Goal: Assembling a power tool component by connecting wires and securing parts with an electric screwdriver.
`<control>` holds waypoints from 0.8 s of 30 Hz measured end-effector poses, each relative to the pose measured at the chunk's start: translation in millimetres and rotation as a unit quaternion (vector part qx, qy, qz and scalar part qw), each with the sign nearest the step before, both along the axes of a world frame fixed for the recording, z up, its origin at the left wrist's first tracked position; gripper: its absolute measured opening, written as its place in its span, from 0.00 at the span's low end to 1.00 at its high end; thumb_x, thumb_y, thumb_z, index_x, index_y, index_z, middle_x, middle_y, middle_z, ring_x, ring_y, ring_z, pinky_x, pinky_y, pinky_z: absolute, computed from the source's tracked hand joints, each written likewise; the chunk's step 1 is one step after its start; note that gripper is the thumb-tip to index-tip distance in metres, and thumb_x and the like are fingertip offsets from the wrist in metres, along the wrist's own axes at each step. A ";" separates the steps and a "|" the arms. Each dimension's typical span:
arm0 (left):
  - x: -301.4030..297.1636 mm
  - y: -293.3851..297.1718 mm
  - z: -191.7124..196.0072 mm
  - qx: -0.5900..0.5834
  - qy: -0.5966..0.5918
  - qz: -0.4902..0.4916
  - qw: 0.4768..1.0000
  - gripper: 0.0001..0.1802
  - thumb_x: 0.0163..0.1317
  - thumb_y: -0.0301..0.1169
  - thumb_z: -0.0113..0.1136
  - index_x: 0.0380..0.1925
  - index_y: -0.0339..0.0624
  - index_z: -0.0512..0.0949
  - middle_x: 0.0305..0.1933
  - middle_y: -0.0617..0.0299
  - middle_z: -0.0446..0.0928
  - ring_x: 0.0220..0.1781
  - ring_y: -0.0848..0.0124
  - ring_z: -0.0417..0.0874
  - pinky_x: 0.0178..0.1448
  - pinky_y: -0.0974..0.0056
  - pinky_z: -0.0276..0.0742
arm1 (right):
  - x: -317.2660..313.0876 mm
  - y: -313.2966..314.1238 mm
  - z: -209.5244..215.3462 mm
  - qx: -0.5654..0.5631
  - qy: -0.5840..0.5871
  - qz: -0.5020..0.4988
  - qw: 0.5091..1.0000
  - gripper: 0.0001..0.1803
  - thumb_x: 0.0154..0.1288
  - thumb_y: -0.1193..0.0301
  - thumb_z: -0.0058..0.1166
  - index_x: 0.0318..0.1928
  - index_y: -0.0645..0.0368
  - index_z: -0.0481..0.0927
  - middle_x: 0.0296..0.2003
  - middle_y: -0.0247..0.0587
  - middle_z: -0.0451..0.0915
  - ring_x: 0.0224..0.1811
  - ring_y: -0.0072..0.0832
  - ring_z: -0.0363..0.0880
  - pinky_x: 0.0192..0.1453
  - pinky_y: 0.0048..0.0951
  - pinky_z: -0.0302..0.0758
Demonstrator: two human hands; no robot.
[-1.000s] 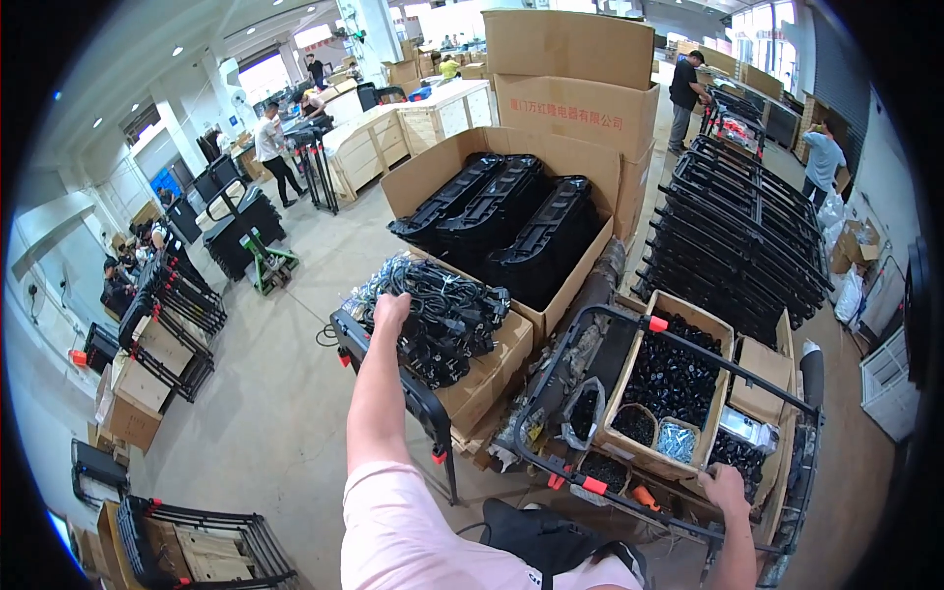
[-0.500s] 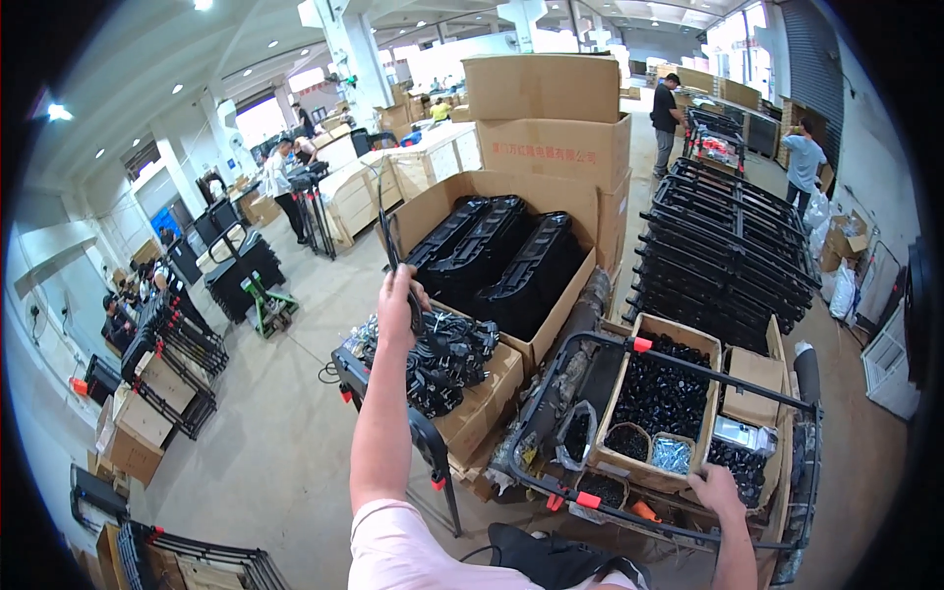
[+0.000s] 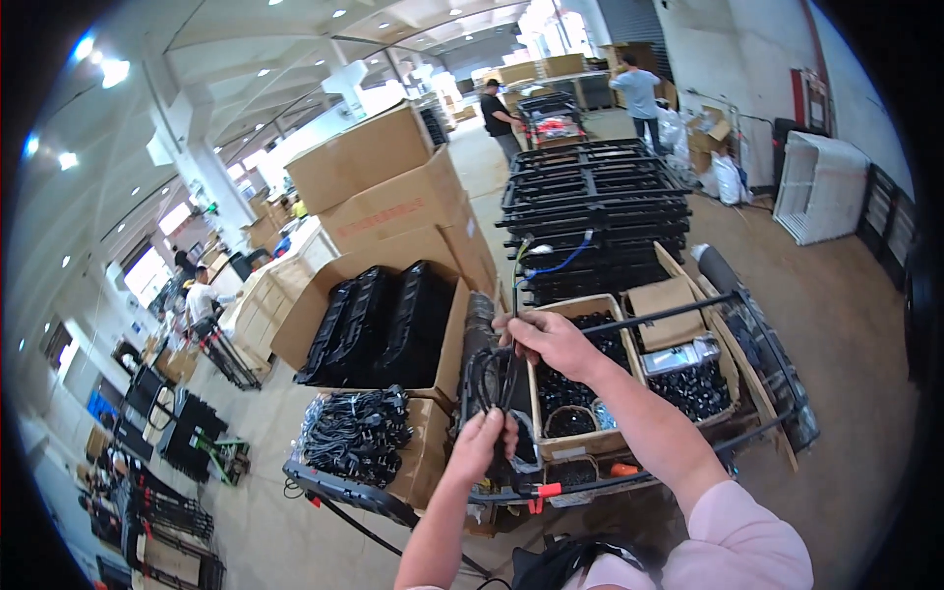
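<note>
A coiled black power cable (image 3: pixel 489 379) hangs over the workbench area, with my left hand (image 3: pixel 480 444) closed round the lower part of its bundle. My right hand (image 3: pixel 543 342), further up, pinches the same cable near its stripped end. Above those fingers the loose wires (image 3: pixel 565 265) fan out, one blue and one yellow-green. Behind and below both hands lies a black tubular frame (image 3: pixel 678 320) with red clips, over a wooden crate (image 3: pixel 580 449) of small black parts.
More bundled black cables (image 3: pixel 359 433) lie on a carton at the left. Behind them, an open cardboard box (image 3: pixel 452 339) holds large black moulded parts. A stack of black frames (image 3: pixel 595 197) stands ahead, and an orange-handled tool (image 3: pixel 623 470) lies near the crate. Two people are further off.
My view has swung to the right. The left hand has come down with the cable, and the right hand has left the crate's near edge and taken hold of the cable's wire end.
</note>
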State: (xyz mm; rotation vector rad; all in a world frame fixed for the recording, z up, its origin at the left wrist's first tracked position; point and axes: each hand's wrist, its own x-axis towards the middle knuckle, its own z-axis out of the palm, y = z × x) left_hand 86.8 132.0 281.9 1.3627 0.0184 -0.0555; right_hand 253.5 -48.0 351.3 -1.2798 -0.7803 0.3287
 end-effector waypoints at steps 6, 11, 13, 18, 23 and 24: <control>-15.2 -68.1 -42.2 -0.127 0.090 -0.064 0.986 0.23 0.83 0.52 0.51 0.36 0.45 0.70 0.34 0.62 0.71 0.33 0.67 0.74 0.39 0.61 0.74 | 8.2 -36.9 -39.4 0.167 0.263 -0.119 0.943 0.21 0.86 0.53 0.48 0.39 0.54 0.80 0.23 0.28 0.77 0.23 0.22 0.75 0.30 0.26 0.71; -43.6 -113.9 -58.7 -0.116 0.156 -0.148 0.970 0.23 0.84 0.52 0.46 0.36 0.45 0.69 0.36 0.61 0.70 0.36 0.67 0.75 0.41 0.59 0.80 | 42.6 -95.1 -61.0 0.306 0.431 -0.147 0.836 0.19 0.87 0.54 0.45 0.37 0.52 0.74 0.17 0.20 0.56 0.14 0.17 0.52 0.21 0.27 0.52; -52.7 -123.5 -67.3 -0.088 0.156 -0.149 0.973 0.22 0.85 0.51 0.44 0.38 0.45 0.68 0.37 0.62 0.69 0.36 0.68 0.75 0.39 0.60 0.82 | 50.4 -122.4 -67.0 0.309 0.438 -0.195 0.822 0.18 0.86 0.56 0.47 0.37 0.52 0.74 0.16 0.20 0.56 0.13 0.18 0.52 0.20 0.28 0.52; -86.1 -156.4 -83.1 -0.054 0.180 -0.166 0.968 0.22 0.86 0.50 0.41 0.40 0.44 0.67 0.38 0.61 0.69 0.34 0.68 0.76 0.38 0.60 0.82 | 46.5 -176.0 -81.1 0.313 0.404 -0.263 0.818 0.18 0.86 0.57 0.49 0.36 0.54 0.74 0.17 0.20 0.57 0.13 0.18 0.53 0.20 0.28 0.53; -121.4 -170.3 -101.8 0.020 0.166 -0.155 0.974 0.21 0.86 0.48 0.43 0.45 0.40 0.71 0.41 0.58 0.73 0.37 0.67 0.80 0.45 0.59 0.83 | -7.1 -193.0 -73.0 0.280 0.362 -0.215 0.863 0.18 0.86 0.57 0.49 0.38 0.54 0.75 0.19 0.19 0.57 0.16 0.16 0.53 0.22 0.26 0.55; -130.1 -167.0 -111.3 0.075 0.157 -0.146 0.974 0.21 0.86 0.47 0.44 0.47 0.39 0.72 0.43 0.57 0.75 0.39 0.68 0.81 0.48 0.59 0.83 | -25.1 -195.1 -67.0 0.281 0.361 -0.209 0.864 0.18 0.86 0.57 0.49 0.38 0.54 0.75 0.19 0.19 0.57 0.16 0.16 0.53 0.22 0.26 0.55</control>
